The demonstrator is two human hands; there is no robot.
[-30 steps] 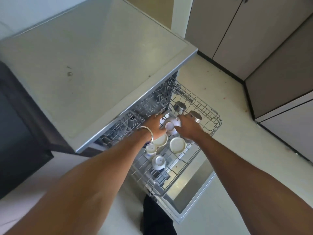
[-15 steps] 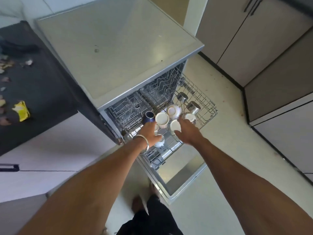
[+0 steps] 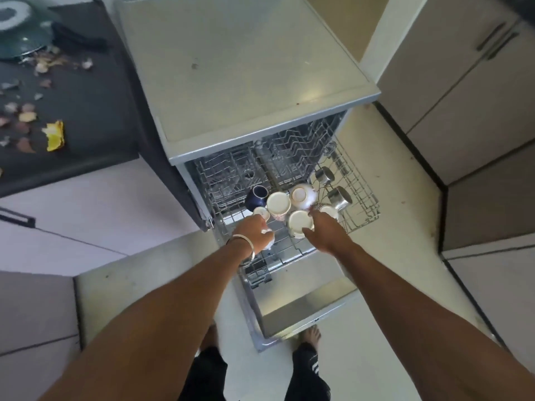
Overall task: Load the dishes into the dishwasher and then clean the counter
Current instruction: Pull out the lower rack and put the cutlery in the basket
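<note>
no legible text, labels or numbers anywhere

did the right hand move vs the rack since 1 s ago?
Yes. The right hand pulled back toward the rack's front edge, from the round-bottomed white cup to the nearer white cup.

— What's different from a second ago?
— Your left hand (image 3: 254,231) slid off the inverted bowl (image 3: 302,194) toward six o'clock, over the rack (image 3: 359,204) front.
— And the right?
— Your right hand (image 3: 325,234) dropped likewise, now touching a white cup (image 3: 298,222).
</note>
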